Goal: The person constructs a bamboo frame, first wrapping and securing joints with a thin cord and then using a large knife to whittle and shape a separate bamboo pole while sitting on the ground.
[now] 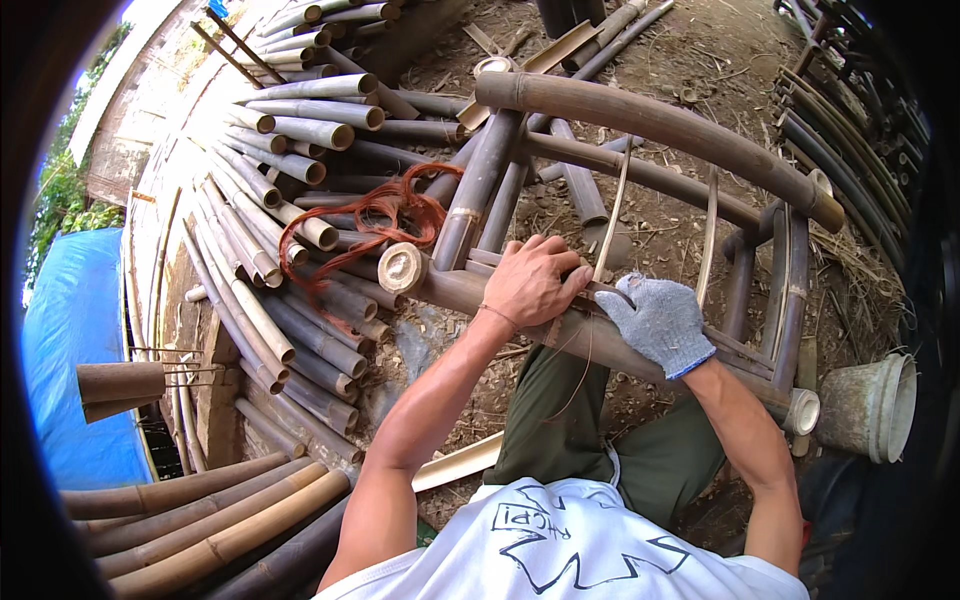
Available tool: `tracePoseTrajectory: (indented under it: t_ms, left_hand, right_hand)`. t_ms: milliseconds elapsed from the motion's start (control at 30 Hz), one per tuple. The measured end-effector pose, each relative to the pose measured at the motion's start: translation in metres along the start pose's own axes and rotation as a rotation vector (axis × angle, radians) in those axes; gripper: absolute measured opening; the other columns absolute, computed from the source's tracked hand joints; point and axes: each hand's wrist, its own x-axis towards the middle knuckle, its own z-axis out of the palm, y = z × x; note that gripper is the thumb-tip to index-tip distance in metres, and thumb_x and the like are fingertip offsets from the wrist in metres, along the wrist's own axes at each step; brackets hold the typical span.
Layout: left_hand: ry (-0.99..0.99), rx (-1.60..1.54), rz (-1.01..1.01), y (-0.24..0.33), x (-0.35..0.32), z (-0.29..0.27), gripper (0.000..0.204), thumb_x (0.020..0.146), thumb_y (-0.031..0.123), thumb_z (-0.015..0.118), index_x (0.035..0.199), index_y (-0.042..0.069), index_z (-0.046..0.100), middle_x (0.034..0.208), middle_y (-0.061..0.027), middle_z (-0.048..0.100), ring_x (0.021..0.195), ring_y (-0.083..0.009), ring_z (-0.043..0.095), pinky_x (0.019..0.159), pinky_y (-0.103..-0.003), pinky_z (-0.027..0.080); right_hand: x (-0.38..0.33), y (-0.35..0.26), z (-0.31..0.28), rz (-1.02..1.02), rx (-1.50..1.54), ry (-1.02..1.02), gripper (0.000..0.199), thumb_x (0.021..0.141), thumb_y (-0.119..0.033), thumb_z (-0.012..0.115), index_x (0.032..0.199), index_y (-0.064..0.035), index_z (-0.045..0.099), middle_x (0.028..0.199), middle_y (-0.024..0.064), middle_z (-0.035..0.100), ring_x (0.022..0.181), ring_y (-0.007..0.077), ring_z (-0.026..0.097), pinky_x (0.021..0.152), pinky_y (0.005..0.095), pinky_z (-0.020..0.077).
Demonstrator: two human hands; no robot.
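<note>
Ground [720, 50]: Bare earth littered with shavings carries the work, reaching past the frame's far edge.
Bamboo stack [315, 108]: Cut poles lie heaped along the ground's left edge, many with open ends facing the person.
Frame [645, 113]: The piece in hand, of dark bamboo, sits directly before the person, its curved rail at the far edge and its near rail [455, 289] above the legs.
Progress: Posts and rails appear already joined, the frame holding its shape; work along the near edge looks unfinished, though how much remains cannot be told.
Blue tarpaulin [80, 345]: A sheet covers the ground's far-left side, beyond the poles.
Bucket [865, 405]: A worn, pale pail tips just beside the frame's near-right corner.
Red fibre bundle [425, 215]: A loose tangle lies over the poles, left of the frame's left post.
Left hand [533, 283]: Bare, half-curled over the near rail, left of its middle; any grip beneath is hidden.
Right hand [660, 322]: Grey-gloved, bent over the same rail, thumb toward the left hand; what it holds cannot be told.
Slats [613, 213]: Two thin strips span the opening, well apart.
Strand [586, 366]: One slim end hangs free below the near rail, apparently not yet secured.
</note>
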Motion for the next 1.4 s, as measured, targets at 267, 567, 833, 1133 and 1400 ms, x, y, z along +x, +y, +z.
tracePoseTrajectory:
  t_ms: [267, 567, 833, 1133, 1400]
  left_hand:
    - [0.046, -0.150, 0.101, -0.005, -0.006, -0.009, 0.037, 0.091, 0.042, 0.070, 0.085, 0.006, 0.072, 0.087, -0.0095, 0.058, 0.089, -0.0297, 0.058, 0.082, -0.040, 0.045]
    - [-0.069, -0.052, 0.038, -0.004, 0.002, 0.003, 0.041, 0.095, 0.046, 0.059, 0.087, 0.008, 0.072, 0.094, -0.0093, 0.061, 0.097, -0.0291, 0.059, 0.084, -0.041, 0.042]
    - [-0.046, 0.039, 0.068, -0.017, -0.006, -0.014, 0.037, 0.093, 0.049, 0.063, 0.095, 0.014, 0.074, 0.093, -0.0055, 0.061, 0.097, -0.0267, 0.056, 0.087, -0.040, 0.040]
    - [-0.156, -0.021, 0.130, -0.015, -0.006, -0.014, 0.037, 0.096, 0.048, 0.060, 0.104, 0.014, 0.073, 0.094, -0.0058, 0.065, 0.097, -0.0282, 0.061, 0.087, -0.041, 0.042]
    - [-0.510, 0.078, -0.121, -0.013, 0.008, -0.024, 0.052, 0.098, 0.062, 0.047, 0.106, 0.017, 0.073, 0.096, -0.0121, 0.074, 0.098, -0.0325, 0.068, 0.086, -0.046, 0.045]
  right_hand:
    - [-0.003, -0.012, -0.008, -0.032, 0.024, 0.119, 0.040, 0.092, -0.046, 0.065, 0.074, -0.0105, 0.066, 0.062, 0.0138, 0.064, 0.057, 0.0329, 0.066, 0.052, 0.0444, 0.0514]
    - [0.014, -0.015, 0.004, 0.057, -0.048, -0.109, 0.038, 0.096, -0.044, 0.058, 0.086, -0.0089, 0.068, 0.067, 0.0162, 0.066, 0.063, 0.0360, 0.068, 0.056, 0.0470, 0.0537]
    - [0.014, -0.004, 0.000, -0.080, 0.023, -0.052, 0.045, 0.097, -0.047, 0.056, 0.081, -0.0077, 0.067, 0.066, 0.0164, 0.067, 0.063, 0.0336, 0.069, 0.055, 0.0452, 0.0542]
    - [-0.005, -0.011, -0.033, -0.045, -0.066, -0.116, 0.022, 0.098, -0.030, 0.059, 0.090, -0.0100, 0.065, 0.081, 0.0108, 0.065, 0.078, 0.0312, 0.067, 0.066, 0.0453, 0.0513]
    - [0.017, -0.009, -0.092, -0.039, 0.235, 0.351, 0.021, 0.102, -0.022, 0.052, 0.103, -0.0042, 0.064, 0.097, 0.0139, 0.063, 0.093, 0.0331, 0.062, 0.086, 0.0432, 0.0493]
